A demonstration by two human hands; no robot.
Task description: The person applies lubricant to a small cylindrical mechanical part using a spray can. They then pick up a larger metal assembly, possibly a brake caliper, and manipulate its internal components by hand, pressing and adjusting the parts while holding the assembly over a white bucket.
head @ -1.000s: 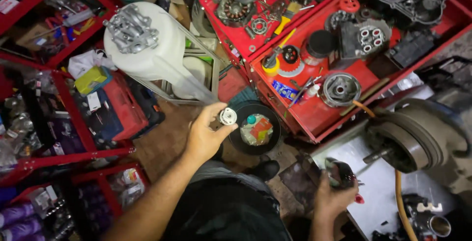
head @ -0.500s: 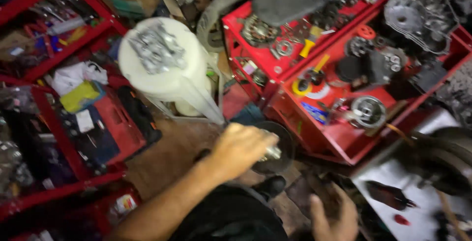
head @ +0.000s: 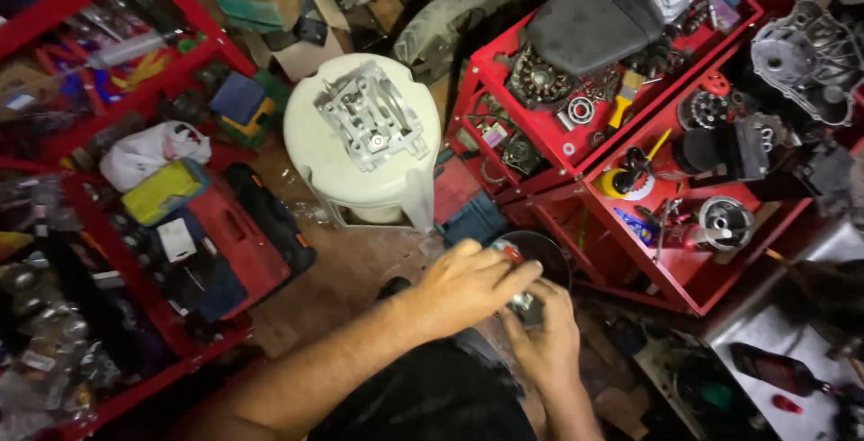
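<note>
Overhead, head view only. My left hand (head: 468, 283) and right hand (head: 540, 337) meet low in the middle of the picture, above a dark round dish (head: 544, 256) on the floor. Between them I pinch a small silvery metal part (head: 524, 304): left fingers curled closed over its top, right fingers wrapped under it. Its exact shape is too hidden to tell.

Just beyond the hands stands a white plastic stool (head: 360, 171); a grey cast engine piece (head: 371, 117) lies on its seat, towards the far edge. To the right, a red tray cart (head: 693, 283) carries gears, a round bearing, a yellow-handled tool and a black seat pad (head: 594, 18) at its far corner. To the left, red shelving (head: 135, 378) holds a red tool case (head: 238, 243), a white bag (head: 148, 153) and a yellow-green pad (head: 164, 191).
</note>
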